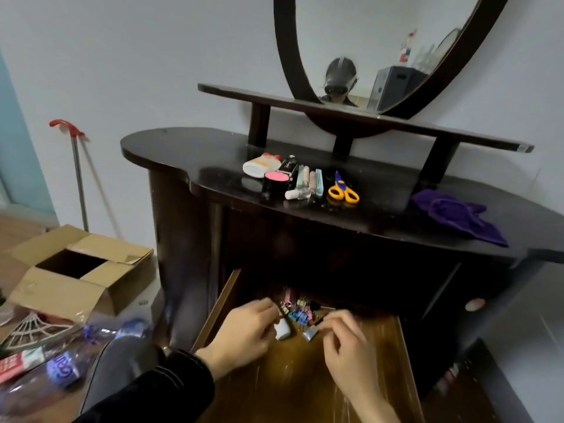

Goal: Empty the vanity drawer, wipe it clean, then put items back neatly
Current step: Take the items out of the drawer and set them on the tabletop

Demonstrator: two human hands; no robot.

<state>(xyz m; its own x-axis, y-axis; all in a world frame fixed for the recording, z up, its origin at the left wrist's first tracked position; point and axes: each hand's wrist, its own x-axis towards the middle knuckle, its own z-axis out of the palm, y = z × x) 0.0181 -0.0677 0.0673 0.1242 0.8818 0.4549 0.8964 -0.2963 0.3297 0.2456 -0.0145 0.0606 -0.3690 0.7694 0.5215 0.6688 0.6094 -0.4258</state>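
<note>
Mid-emptying the drawer (pixel 305 389). Pinching a silver piece (pixel 309 334) with right hand (pixel 346 349); can't tell about gripping the white box (pixel 282 329) with left hand (pixel 244 332). Next: scoop binder clips (pixel 297 309) off the back edge.

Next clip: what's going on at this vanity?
A person is emptying the open vanity drawer. Both hands are in it. The left hand curls beside a small white item, though whether it grips it is unclear, and the right hand appears to pinch a silver clip. Coloured binder clips lie piled further back. Scissors, cosmetics and a purple cloth sit on the vanity top.
</note>
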